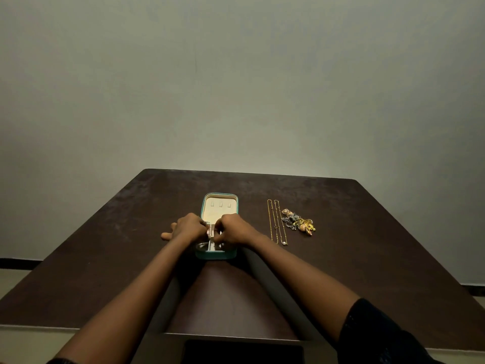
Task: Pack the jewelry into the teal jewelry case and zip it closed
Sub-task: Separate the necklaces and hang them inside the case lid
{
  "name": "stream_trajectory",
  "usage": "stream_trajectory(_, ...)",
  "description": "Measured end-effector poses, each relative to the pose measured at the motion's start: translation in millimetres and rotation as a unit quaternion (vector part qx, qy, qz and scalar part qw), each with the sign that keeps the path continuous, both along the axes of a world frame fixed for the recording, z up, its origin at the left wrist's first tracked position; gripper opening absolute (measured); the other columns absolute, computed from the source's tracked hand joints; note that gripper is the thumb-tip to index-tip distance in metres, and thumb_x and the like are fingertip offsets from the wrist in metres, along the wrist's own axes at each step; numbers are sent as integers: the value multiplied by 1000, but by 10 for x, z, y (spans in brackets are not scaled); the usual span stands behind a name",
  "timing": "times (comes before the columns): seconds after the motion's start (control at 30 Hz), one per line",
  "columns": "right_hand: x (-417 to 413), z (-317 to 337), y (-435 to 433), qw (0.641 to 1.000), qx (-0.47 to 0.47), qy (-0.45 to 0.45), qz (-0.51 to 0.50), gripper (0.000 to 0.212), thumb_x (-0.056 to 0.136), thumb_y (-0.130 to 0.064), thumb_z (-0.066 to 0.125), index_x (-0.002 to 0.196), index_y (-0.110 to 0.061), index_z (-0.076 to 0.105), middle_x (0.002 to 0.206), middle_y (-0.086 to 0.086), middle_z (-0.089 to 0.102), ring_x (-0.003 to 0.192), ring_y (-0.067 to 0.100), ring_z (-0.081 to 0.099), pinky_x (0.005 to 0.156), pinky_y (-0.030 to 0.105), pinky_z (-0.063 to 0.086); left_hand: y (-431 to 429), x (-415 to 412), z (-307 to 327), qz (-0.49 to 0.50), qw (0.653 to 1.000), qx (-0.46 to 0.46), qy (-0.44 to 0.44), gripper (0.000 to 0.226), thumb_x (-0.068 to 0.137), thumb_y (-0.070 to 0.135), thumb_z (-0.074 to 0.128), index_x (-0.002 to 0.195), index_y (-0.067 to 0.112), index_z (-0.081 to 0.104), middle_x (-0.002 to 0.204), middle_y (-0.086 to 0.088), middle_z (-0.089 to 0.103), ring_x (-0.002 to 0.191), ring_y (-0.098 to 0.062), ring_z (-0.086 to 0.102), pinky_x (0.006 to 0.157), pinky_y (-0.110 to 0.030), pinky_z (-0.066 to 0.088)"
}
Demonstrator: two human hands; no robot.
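Teal jewelry case [210, 254] lying open near the middle of the dark table [367, 258], cream lid panel with three small tabs turned away from the person, compartment half nearer. Both hands down over the compartments: left hand [187, 228] curled at the left side, thumb splayed onto the table beside the case; right hand [235, 229] curled at the right side. Fingers of both bunched narrow over the middle dividers, seemingly pinching or pressing something small there; whether any piece was actually held, impossible to tell, the fingertips being hidden. Contents of the compartments too small and too covered to make out. Well to the right of the case, apart from it, two gold chain necklaces [275, 222] stretched side by side, one ending in a pearl-like bead, and just beside them a heap of mixed earrings and rings [299, 222] in gold and silver. Judged early in the packing: case unzipped and open, most jewelry apparently left on the table. Left to do: chains onto the lid tabs, small pieces into compartments, lid folded over, zip run round
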State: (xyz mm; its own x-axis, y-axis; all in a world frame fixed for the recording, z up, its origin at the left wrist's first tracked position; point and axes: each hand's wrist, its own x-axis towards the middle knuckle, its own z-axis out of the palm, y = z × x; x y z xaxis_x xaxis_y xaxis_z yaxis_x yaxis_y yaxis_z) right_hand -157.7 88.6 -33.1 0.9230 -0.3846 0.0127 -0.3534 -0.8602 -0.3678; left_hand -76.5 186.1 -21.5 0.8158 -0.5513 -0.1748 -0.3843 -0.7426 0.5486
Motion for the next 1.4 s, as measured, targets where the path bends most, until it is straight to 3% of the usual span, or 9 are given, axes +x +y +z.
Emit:
stream_trajectory(0.1, -49, 99, -105, 991, 113, -71, -21, 17, 81, -13, 66, 93, -3, 71, 94, 14, 70, 81, 12, 53, 69, 24, 38, -12, 88, 2, -56, 997, -45, 25, 33, 77, 10, 62, 98, 33, 72, 112, 0, 67, 110, -25, 54, 99, -42, 40)
stream_trajectory(0.27, -84, 264, -209, 970, 205, -129, -29, 12, 81, -8, 64, 86, -2, 73, 77, 5, 63, 70, 8, 52, 67, 24, 41, -58, 40, 129, -96, 981, -137, 102, 25, 71, 1, 54, 79, 10, 76, 91, -16, 72, 84, -22, 60, 91, -42, 49)
stream_trajectory(0.43, -103, 383, -268, 964, 226, -137, -16, 15, 85, -6, 60, 90, 4, 71, 72, 6, 63, 66, 9, 51, 60, 20, 40, -79, 37, 228, -71, 965, -197, 161, 17, 69, 3, 70, 86, 3, 75, 90, -11, 72, 98, -22, 64, 95, -39, 47)
stream_trajectory(0.63, -144, 423, -297, 954, 269, -133, 0, 17, 89, -7, 56, 76, -13, 64, 66, -4, 56, 62, 5, 46, 57, 18, 37, -108, 63, 212, -92, 970, -199, 104, 3, 78, 12, 73, 78, 13, 75, 79, -2, 74, 98, -17, 65, 98, -37, 44)
stream_trajectory(0.73, -139, 412, -301, 954, 273, -121, -1, 15, 91, -6, 54, 79, -11, 62, 69, -1, 54, 64, 7, 45, 60, 20, 36, -109, 73, 207, -100, 973, -195, 77, 6, 81, 14, 72, 76, 16, 75, 69, 1, 73, 90, -15, 68, 96, -38, 48)
stream_trajectory(0.83, -111, 374, -315, 957, 267, -112, -13, 15, 92, -6, 51, 80, -9, 60, 76, 8, 54, 70, 12, 45, 67, 27, 36, -110, 73, 226, -110, 980, -166, 25, 4, 80, 15, 72, 82, 15, 76, 78, -4, 75, 88, -15, 67, 91, -33, 49)
stream_trajectory(0.97, -102, 349, -330, 949, 294, -110, -29, 27, 95, -8, 47, 69, -15, 53, 70, 2, 51, 66, 10, 46, 65, 29, 36, -113, 65, 282, -122, 983, -133, -22, 7, 81, 16, 71, 84, 17, 77, 85, -2, 75, 94, -13, 64, 90, -34, 43)
stream_trajectory(1.2, -147, 384, -314, 887, 434, -154, -38, 21, 96, -7, 42, 79, -13, 51, 79, 6, 59, 73, 15, 60, 63, 28, 44, -132, 44, 349, -97, 985, -142, -26, 11, 83, 10, 65, 81, 13, 76, 89, -3, 73, 93, -17, 62, 86, -34, 47)
stream_trajectory(1.4, -149, 393, -304, 820, 534, -191, -70, 17, 88, -8, 42, 76, -6, 55, 80, 11, 62, 73, 20, 64, 65, 29, 45, -118, 32, 450, -98, 984, -142, -48, 12, 87, 15, 63, 87, 10, 74, 92, -6, 72, 93, -19, 62, 77, -27, 39)
